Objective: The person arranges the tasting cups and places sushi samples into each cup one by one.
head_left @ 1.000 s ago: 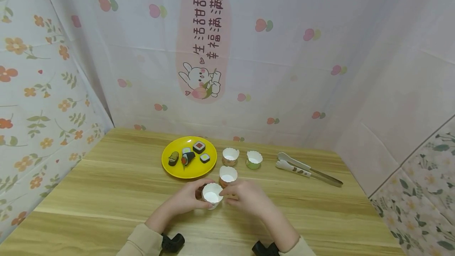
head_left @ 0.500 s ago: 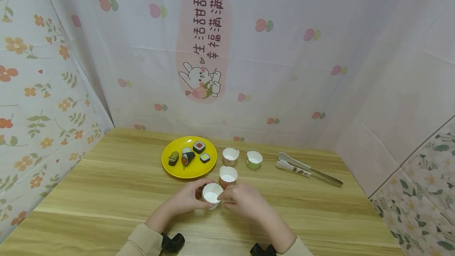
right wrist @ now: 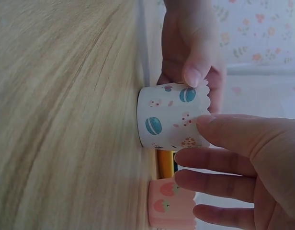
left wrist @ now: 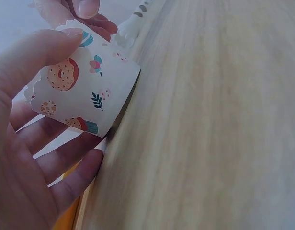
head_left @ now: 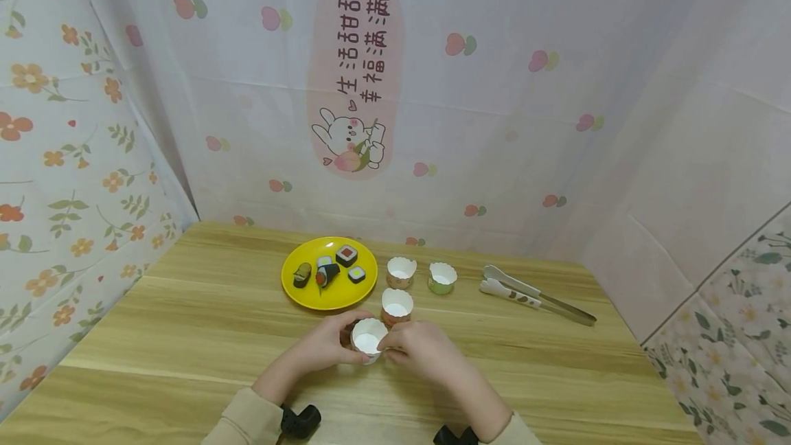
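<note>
A white paper baking cup (head_left: 369,336) with a scalloped rim stands near the middle of the table. Its wall, printed with doughnuts and cupcakes, shows in the left wrist view (left wrist: 92,81). My left hand (head_left: 327,343) holds it from the left, thumb on the near side and fingers behind. At the right side of the rim, my right hand (head_left: 429,352) pinches the wall, index finger reaching inside and thumb outside. The other right fingers (right wrist: 217,184) stay apart from the cup. Just behind is an orange-pink baking cup (head_left: 395,306) with strawberry prints.
A yellow plate (head_left: 290,294) with several sushi pieces (head_left: 327,273) lies behind my left hand. Two more baking cups stand further back, one brownish (head_left: 400,275) and one green (head_left: 441,279). Tongs (head_left: 537,294) lie at the right. A printed curtain (head_left: 494,156) hangs behind the table.
My right hand has shifted slightly left, its fingertips coming to the rim of the white cup. The left hand keeps its hold, and the other things stay put.
</note>
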Demonstrator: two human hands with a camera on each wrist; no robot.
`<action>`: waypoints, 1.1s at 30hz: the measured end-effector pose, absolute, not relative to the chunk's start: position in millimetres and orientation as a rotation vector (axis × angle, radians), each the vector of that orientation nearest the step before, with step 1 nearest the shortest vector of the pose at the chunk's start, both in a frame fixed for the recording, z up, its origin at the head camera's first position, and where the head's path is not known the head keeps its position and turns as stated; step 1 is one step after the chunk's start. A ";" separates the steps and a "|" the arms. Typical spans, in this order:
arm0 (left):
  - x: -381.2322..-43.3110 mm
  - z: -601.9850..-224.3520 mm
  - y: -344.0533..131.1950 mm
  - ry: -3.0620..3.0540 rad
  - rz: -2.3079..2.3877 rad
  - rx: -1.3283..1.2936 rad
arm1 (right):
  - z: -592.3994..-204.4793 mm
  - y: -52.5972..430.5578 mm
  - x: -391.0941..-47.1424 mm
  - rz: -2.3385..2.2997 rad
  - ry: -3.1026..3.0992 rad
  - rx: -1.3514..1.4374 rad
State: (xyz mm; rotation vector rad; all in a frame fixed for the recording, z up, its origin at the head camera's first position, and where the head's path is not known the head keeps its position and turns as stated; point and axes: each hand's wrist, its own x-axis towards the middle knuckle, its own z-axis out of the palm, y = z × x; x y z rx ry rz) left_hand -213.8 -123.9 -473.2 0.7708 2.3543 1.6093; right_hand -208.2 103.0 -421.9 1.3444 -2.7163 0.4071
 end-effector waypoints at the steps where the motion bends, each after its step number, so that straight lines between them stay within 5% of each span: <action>1: -213.9 -473.1 -123.9 2.353 1.610 0.772 | -422.4 103.0 -208.3 0.407 -2.708 1.344; 33: -212.8 -471.3 -120.8 2.373 1.607 0.781 | -415.1 107.4 -209.0 0.448 -2.638 1.349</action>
